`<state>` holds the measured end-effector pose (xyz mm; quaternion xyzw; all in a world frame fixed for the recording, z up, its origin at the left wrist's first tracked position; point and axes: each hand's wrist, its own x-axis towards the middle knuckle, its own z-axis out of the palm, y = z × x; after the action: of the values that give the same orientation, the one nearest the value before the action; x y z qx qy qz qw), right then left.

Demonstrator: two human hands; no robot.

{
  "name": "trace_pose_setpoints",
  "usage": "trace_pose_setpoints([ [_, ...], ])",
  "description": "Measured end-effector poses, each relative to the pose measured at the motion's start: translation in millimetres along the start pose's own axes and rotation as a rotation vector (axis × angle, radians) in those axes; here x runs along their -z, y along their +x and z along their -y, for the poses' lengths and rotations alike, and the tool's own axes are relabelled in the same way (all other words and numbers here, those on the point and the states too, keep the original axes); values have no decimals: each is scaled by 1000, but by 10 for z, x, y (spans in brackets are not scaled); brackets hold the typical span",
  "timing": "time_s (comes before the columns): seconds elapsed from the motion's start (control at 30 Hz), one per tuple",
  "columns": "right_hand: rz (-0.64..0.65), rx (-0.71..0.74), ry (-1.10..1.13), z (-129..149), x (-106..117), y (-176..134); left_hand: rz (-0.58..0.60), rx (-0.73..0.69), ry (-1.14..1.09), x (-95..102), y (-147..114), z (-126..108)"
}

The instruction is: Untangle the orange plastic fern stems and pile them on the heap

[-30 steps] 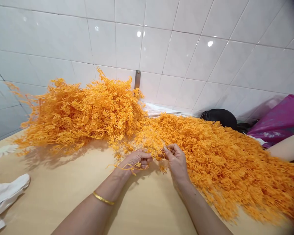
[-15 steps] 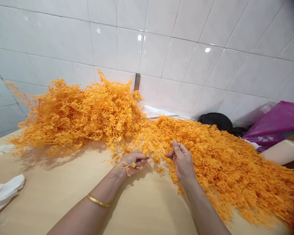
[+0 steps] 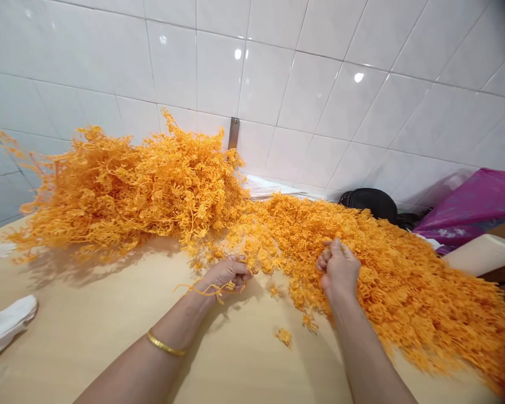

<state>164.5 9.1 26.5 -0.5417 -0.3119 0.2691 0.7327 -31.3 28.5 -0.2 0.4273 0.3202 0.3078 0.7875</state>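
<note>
I have two hands in view, both bare. My left hand (image 3: 233, 273), just off centre toward seven o'clock, is closed, pinching one thin orange stem (image 3: 208, 290) that trails back across the wrist toward eight o'clock. My right hand (image 3: 340, 269) is at four o'clock, over the near edge of an orange heap, its fingers curled in; I cannot tell whether anything sits between them.

As for containers, I count one purple bag (image 3: 471, 205) at three o'clock, a flower print on it, and one pale bottle-like piece (image 3: 483, 255) just past three, beside it; what either holds is hidden from me. One rounded black case (image 3: 369, 203) lies at three, closer in, contents unseen.

Orange sprigs make two heaps: the taller heap (image 3: 143, 191) at nine and the wider heap (image 3: 408, 286) between three and four, meeting near the middle. Three loose tufts (image 3: 283, 337) show on the pale table (image 3: 151, 320) between five and six. I make out two white cloth pieces (image 3: 10, 322) from eight to nine, one yellow bangle (image 3: 165, 343) on the left wrist, and one metal strip (image 3: 233, 133) on the wall toward eleven.
</note>
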Motion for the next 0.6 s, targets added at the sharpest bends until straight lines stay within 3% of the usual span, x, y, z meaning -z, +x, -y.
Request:
trace_pose_setpoints([
  [0.07, 15, -4, -21, 35, 50, 57, 10, -9, -31, -5, 5, 2],
  [0.23, 356, -121, -80, 32, -88, -162, -29, -88, -125, -28, 55, 25],
  [0.33, 490, -238, -85, -7, -188, -328, -71, -145, -135, -49, 60, 50],
  [0.4, 564, -238, -111, -46, -230, -403, -85, -167, -112, -68, 51, 67],
  [0.47, 579, -158, -106, -93, -260, -446, -97, -164, -83, -85, 37, 80],
  [0.6, 453, -2, -34, -182, -300, -432, -113, -127, -2, -114, 10, 86],
])
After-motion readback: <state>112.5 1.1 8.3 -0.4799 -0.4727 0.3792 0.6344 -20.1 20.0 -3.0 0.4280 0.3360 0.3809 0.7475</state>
